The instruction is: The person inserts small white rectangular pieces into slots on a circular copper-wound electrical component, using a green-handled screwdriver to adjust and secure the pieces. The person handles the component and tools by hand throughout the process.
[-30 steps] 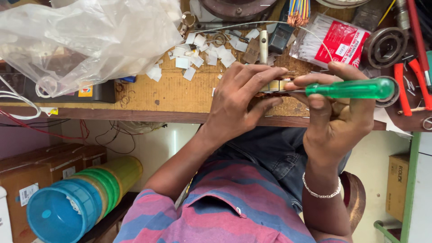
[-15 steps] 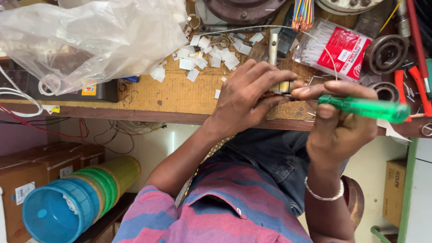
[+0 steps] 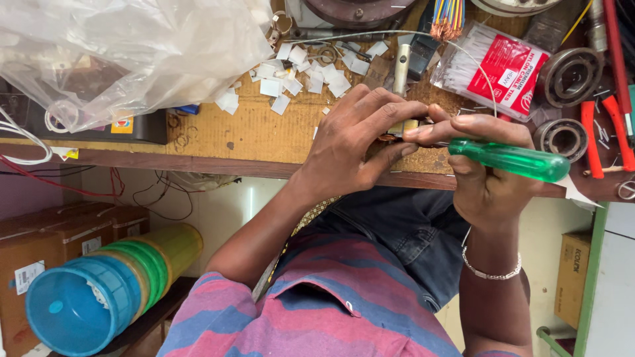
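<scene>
Both hands working at the bench's (image 3: 218,135) near edge: left hand (image 3: 354,142) pinching a small metal part (image 3: 395,134), right hand (image 3: 486,175) gripping the green screwdriver (image 3: 509,160) against it. Tip could be slipping off, jabbing left fingertips.

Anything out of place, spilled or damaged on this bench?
Small white paper squares lie scattered loose across the bench, like offcuts. Otherwise nothing stands out: the left hand pinches a small part, too hidden to identify, and the right hand grips a green-handled screwdriver against it.
</scene>
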